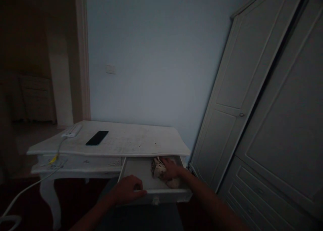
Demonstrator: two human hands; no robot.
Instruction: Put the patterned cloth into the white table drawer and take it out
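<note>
A white drawer (137, 168) is pulled out from the right side of a white table (131, 135). My left hand (127, 189) is at the drawer's front left corner, its fingers curled over the rim and the thumb lying along it. Inside the drawer, toward the right, lies a crumpled cloth (158, 170) in pale and dark patterned fabric. My right hand (171, 169) reaches in over the front and grips this cloth; its fingertips are partly hidden in the folds and the dim light.
A dark phone (97, 138) and a white power strip (72, 131) with a cable lie on the tabletop's left side. The cable hangs down past the table's left front. A pale wardrobe (227, 89) stands at the right, and a light switch (110, 69) is on the wall.
</note>
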